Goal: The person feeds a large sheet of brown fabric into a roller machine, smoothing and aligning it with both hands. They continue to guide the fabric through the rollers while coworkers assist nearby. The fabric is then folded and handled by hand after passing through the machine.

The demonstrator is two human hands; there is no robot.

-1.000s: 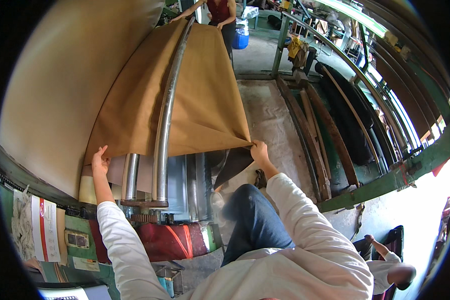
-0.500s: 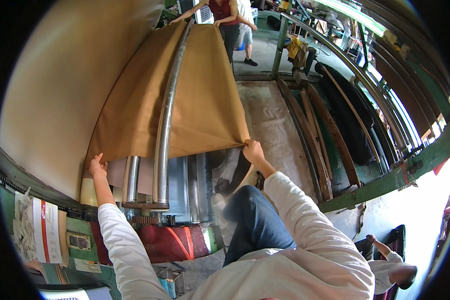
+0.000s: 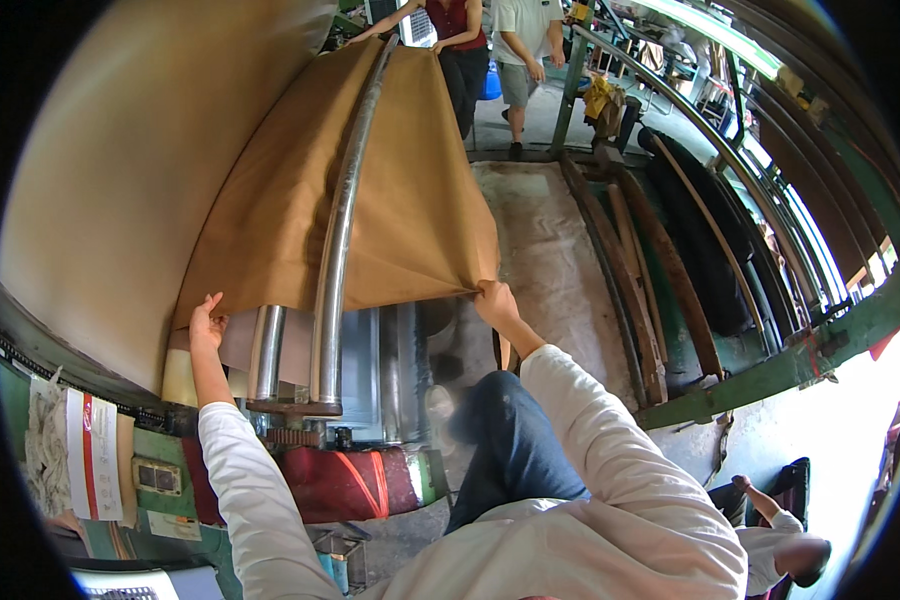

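A wide brown sheet, cloth or leather by its look, stretches away from me over a long shiny metal bar. My right hand is closed on the sheet's near right corner, pulling folds into it. At the near left edge, my left hand has its fingers extended against the sheet, not wrapped round it. Below the sheet's near edge, a second metal roller shows beside the bar. At the far end, a person in a dark red top has both hands at the sheet.
A large tan roll or drum surface rises along the left. Wooden beams and dark rolls lie to the right, beside a green frame. A dark red roll lies near my legs. Another person in shorts stands far back.
My right hand has shifted slightly left with the sheet's corner. My left hand has risen slightly, fingers more upright. The person in shorts in the background has come further into view.
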